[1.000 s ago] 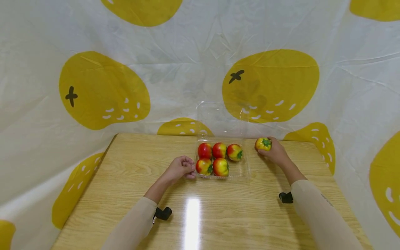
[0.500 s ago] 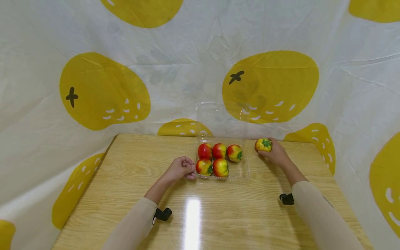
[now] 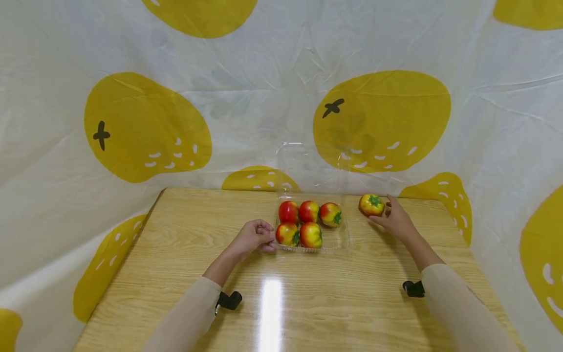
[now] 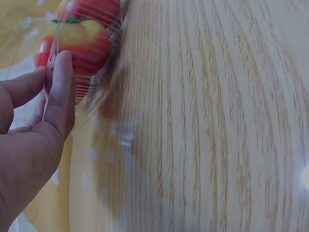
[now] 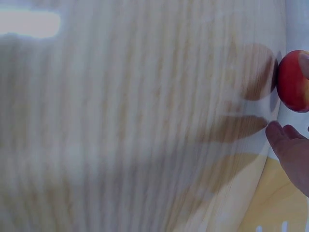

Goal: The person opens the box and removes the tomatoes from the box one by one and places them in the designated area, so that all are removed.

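The loose fruit, red and yellow with a green leafy crown, lies directly ahead and to the left of the right hand, appearing to rest on the table near its far edge. For good handling of so round and smooth a body, the thumb and fingers are best set opposite one another about its middle and moved evenly, since a one-sided push would probably make it roll; whether the hand is taking or releasing it cannot be judged from this moment. The grip is loosely spread: the thumb lies at the near side of the fruit, the fingers reach toward its right side, and no digit closes round it. In the right wrist view one digit overlaps the fruit while other fingertips stand apart from it; light contact cannot be ruled out. Well to the left of this grip, the left hand has a narrow pinch, thumb against fingers, on the side of the clear container; a light hold seems advisable, as thin plastic probably flexes. Just right of that pinch, five similar fruits sit inside, three in the far row and two in the near. Beyond them rises the clear lid, before a patterned curtain.
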The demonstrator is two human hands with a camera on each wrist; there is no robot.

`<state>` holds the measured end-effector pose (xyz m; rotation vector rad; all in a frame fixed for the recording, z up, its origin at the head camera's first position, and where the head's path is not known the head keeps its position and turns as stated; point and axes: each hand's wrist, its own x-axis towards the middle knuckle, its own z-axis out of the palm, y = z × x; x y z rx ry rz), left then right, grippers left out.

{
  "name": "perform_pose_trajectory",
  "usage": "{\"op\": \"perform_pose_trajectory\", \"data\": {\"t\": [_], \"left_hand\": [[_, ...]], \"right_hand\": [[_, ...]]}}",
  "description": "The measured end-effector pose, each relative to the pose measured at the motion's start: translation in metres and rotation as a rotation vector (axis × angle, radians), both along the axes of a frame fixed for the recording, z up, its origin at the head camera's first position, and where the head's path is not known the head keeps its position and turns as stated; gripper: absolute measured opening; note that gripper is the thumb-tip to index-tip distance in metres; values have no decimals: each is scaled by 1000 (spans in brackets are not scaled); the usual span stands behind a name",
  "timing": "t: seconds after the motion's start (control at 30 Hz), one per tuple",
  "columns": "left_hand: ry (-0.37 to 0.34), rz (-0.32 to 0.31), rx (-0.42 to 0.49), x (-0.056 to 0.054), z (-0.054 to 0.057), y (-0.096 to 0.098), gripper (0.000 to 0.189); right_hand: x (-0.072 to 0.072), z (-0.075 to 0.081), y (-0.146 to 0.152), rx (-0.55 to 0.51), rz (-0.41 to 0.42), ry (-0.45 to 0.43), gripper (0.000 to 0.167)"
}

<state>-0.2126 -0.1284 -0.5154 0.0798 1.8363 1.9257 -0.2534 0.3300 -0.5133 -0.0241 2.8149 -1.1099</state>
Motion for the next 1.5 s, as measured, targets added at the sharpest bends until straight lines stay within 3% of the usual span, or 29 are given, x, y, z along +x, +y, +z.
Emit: {"op": "perform_pose_trajectory", "data": {"t": [0.43,0.83,1.0,1.2,1.5], "left_hand": [[4,17,-21,-3,5,0,22],[5,5,-17,-3,5,-2,24],[1,3,-20,-3,4,-1,23],[2,1,-27,-3,3,-1,22],[2,-10,-25,-1,4,0,22]], "right_hand": [[23,19,1,10,0,84,111],[49,41,-23,-30,42,257,100],[56,46,-39,-18,80,270,99],[59,50,-60,29,140,268,100],[50,40,-81,57,251,270,103]]}}
